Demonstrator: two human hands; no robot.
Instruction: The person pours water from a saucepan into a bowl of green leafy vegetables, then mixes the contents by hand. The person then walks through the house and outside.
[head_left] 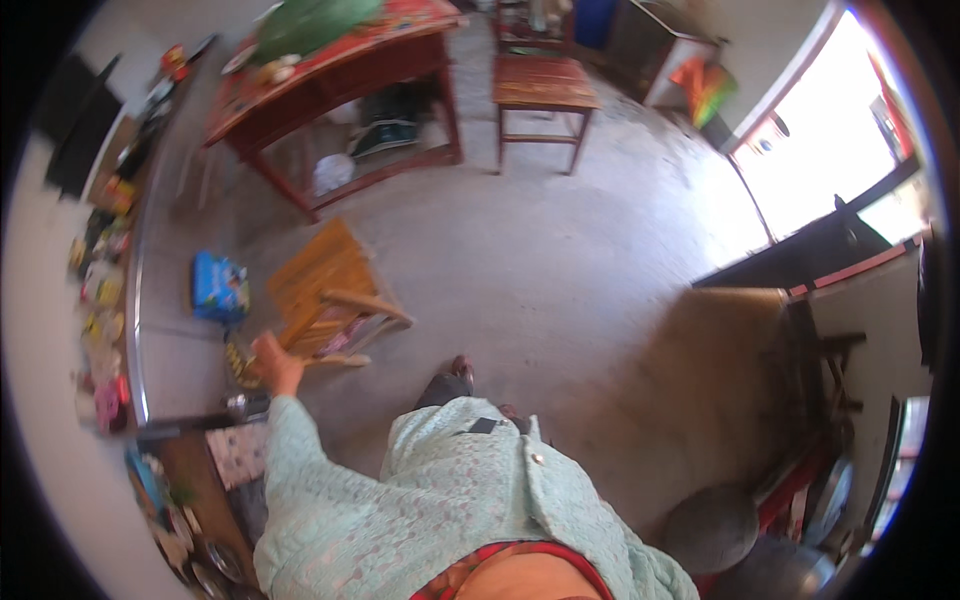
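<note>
My left hand point(275, 363) reaches out on a pale green sleeve toward a small wooden chair point(325, 290) that stands tilted on the concrete floor. The hand is against the chair's near edge, fingers curled toward the frame; I cannot tell whether they grip it. A blue box point(219, 285) lies on the floor just left of the chair. My right hand is out of view, hidden under my body.
A red wooden table point(335, 75) stands at the back with green cloth on top. A wooden stool point(543, 90) is to its right. Shelves with small colourful items point(100, 290) line the left wall. A bright doorway point(830, 140) opens at the right. Round metal pots point(712, 525) sit lower right.
</note>
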